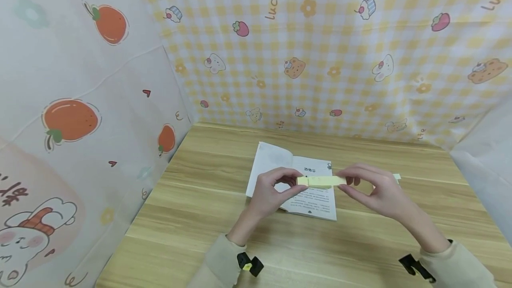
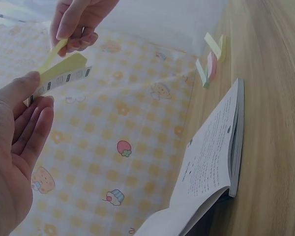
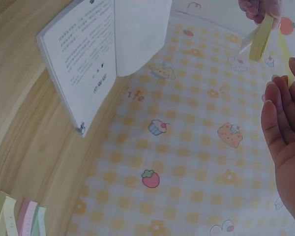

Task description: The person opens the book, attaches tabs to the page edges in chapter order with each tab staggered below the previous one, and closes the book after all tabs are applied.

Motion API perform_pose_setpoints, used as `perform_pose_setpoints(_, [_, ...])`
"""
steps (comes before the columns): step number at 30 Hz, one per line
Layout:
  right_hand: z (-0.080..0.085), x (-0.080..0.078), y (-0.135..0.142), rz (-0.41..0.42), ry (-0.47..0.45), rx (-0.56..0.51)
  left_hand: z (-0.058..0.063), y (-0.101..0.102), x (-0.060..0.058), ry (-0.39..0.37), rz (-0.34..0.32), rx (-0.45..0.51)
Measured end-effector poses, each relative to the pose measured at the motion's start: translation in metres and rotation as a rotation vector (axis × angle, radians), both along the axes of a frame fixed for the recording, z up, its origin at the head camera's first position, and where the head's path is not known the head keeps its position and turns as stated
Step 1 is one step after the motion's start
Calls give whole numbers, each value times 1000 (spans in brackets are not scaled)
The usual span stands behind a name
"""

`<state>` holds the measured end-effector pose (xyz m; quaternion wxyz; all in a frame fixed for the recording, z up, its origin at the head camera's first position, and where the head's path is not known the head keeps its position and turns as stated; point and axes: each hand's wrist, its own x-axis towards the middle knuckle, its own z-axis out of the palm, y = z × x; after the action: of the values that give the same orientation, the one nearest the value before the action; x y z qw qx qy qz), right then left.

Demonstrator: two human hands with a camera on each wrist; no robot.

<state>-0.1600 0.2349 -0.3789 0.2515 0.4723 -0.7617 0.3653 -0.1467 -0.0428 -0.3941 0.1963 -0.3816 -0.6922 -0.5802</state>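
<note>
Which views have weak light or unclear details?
Head view: brighter, with soft shadow on the table, the book too small to read; left wrist view: dimmer, a little hazy; right wrist view: also dim, the yellow strip faint against the checked cloth.

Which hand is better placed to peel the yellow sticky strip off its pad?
Likely the right hand: it pinches the yellow sticky strip by one end, while the left hand grips the pad.

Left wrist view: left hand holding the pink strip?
No, the pink strip lies on the wooden table; the left hand pinches a yellow note pad.
</note>
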Motion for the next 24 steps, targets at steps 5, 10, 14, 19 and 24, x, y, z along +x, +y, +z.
perform_pose_setpoints(5, [-2,-1,3,-15,10,-19,-19,-2,-10,-22,17,33])
perform_pose_setpoints(10, [-3,-2,5,-37,16,-31,-32,-8,-19,-50,31,43])
perform_pose_setpoints(14, [-2,-2,6,-60,3,-26,-31,-13,-21,-81,39,45])
perform_pose_setpoints(19, [0,-2,6,-75,-4,-22,-28,-20,-23,-144,68,75])
perform_pose_setpoints(24, [0,-3,6,-73,-5,-24,-28,-28,-28,-194,106,114])
